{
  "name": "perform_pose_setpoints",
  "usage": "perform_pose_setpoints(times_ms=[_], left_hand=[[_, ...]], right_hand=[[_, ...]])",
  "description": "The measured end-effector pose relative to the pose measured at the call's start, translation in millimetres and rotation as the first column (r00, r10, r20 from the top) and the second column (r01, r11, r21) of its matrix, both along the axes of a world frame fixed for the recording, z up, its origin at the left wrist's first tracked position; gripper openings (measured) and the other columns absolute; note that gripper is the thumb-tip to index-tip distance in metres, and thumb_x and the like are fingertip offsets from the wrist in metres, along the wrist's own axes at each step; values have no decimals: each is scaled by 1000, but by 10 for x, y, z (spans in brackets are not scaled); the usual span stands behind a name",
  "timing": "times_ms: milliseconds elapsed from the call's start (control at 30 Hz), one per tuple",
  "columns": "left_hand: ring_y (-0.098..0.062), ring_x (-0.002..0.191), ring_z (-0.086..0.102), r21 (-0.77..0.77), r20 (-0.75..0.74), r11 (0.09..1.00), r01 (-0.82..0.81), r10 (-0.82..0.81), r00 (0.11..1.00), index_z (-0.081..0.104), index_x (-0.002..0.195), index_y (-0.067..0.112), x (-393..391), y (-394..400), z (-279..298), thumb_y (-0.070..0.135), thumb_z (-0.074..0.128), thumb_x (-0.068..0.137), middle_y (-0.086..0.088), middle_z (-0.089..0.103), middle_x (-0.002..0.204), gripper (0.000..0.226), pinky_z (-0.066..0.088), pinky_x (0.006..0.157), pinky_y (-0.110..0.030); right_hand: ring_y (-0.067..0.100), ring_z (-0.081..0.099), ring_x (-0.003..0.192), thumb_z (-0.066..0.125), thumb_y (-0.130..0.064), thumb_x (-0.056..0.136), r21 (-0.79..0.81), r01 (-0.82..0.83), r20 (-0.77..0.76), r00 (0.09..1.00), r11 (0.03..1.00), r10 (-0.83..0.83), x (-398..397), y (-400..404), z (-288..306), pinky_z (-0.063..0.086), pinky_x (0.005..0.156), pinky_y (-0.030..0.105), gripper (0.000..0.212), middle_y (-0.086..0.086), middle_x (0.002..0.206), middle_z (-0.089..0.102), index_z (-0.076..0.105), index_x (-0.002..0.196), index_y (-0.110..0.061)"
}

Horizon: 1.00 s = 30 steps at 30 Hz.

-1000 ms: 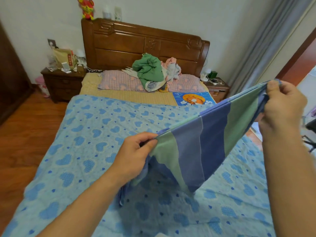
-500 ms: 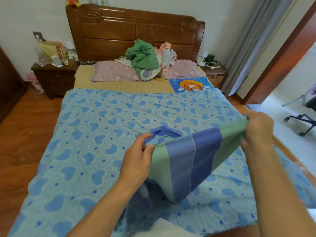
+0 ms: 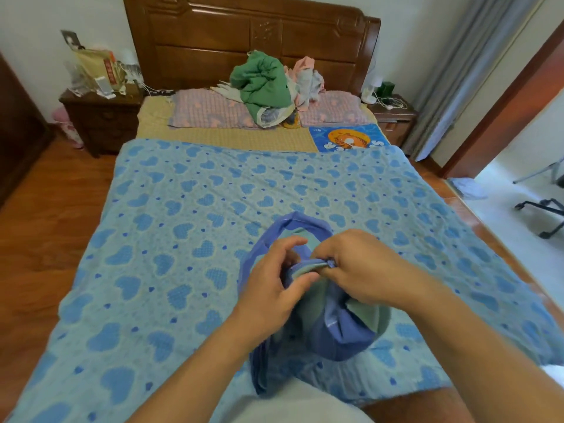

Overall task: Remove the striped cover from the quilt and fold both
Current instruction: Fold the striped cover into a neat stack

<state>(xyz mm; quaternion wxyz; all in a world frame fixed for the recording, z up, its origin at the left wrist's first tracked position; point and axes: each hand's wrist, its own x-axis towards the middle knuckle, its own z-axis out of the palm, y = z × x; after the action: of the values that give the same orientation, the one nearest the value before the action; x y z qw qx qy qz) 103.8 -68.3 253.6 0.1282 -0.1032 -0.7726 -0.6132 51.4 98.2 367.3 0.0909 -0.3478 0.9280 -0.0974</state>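
Now your left hand [image 3: 274, 279] and right hand [image 3: 355, 267] pinch the blue-and-green striped cloth cover [image 3: 335, 325] half folded; the blue heart-print quilt [image 3: 198, 239] lies unfolded.

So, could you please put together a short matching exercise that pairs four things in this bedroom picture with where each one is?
Things:
1. striped cover
2. heart-print quilt
3. green bundle of cloth
4. office chair base

Places:
A. spread flat across the bed
B. on the pale floor past the doorway
C. pinched between both hands
D. piled on the pillows by the headboard

Pairs: 1-C, 2-A, 3-D, 4-B. The left hand and right hand meet at the cover's gathered edge.
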Motion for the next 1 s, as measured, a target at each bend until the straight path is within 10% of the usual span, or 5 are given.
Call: perform_pose_setpoints(times_ms=[167, 300, 500, 800, 1000], left_hand=[[-23, 96, 60, -277, 304, 869, -410, 484, 820, 49, 99, 40, 57, 25, -672, 18, 52, 70, 16, 54, 98, 37, 45, 71, -35], [-34, 79, 60, -486, 416, 784, -386, 596, 687, 51, 75, 25, -79, -431, -981, 8, 53, 78, 1, 59, 84, 18, 48, 64, -38], [-28, 76, 61, -517, 192, 791, -326, 478, 857, 65, 82, 21, -759, -1478, -374, -2, 56, 80, -5, 64, 74, 25, 39, 63, -33], [-38, 88, 64, -793, 86, 588, -160, 367, 926, 56, 98, 22, -1163, -1217, -344, 28, 62, 85, -11, 68, 95, 15, 50, 71, -40], [-27, 112, 58, -604, 156, 782, -154, 306, 939, 50, 132, 28, -976, -556, -569, 45, 64, 82, -2, 55, 127, 55, 50, 88, -41]], right_hand=[[26, 65, 90, 50, -20, 77, -107, 105, -269, 954, 989, -130, 11, -37, 228, 54, 73, 40, 29, 1, 92, 73, 72, 97, -18], [27, 67, 103, 59, -4, 80, -314, 243, -301, 891, 918, -339, -144, 36, 458, 53, 88, 38, 37, 3, 107, 75, 76, 109, -20], [35, 65, 99, 60, -5, 84, -299, 436, -373, 765, 849, -524, -415, 578, 827, 51, 86, 38, 36, 11, 106, 74, 77, 108, -25], [12, 64, 85, 62, 3, 81, -185, 364, -147, 908, 913, -393, -405, 690, 806, 44, 74, 26, 37, -9, 86, 72, 78, 95, -27], [-10, 60, 84, 65, 3, 83, -88, 273, -53, 959, 958, -279, -327, 649, 956, 43, 77, 10, 40, -21, 98, 71, 77, 102, -30]])
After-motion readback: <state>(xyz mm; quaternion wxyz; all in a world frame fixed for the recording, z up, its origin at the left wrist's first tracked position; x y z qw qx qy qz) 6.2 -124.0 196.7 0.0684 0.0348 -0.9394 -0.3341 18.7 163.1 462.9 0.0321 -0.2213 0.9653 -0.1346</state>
